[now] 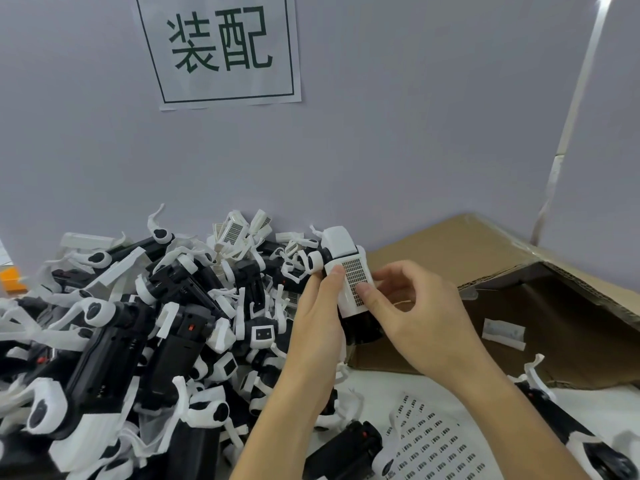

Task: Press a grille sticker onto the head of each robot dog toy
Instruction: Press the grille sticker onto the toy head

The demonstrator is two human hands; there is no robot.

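Thumbs of both hands, left hand (320,317) and right hand (420,313), are pinching and pressing a grille sticker (356,280) onto one robot dog toy (346,268), while the heap (145,323) beside it is mostly waiting.

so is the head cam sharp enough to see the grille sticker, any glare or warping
Head view: even, soft light, no hard glare; the grille sticker on the held robot dog toy reads clearly between the left hand and right hand. Wide-angle bending shows in the leaning wall strip; the sticker sheet near the lower edge is softer.
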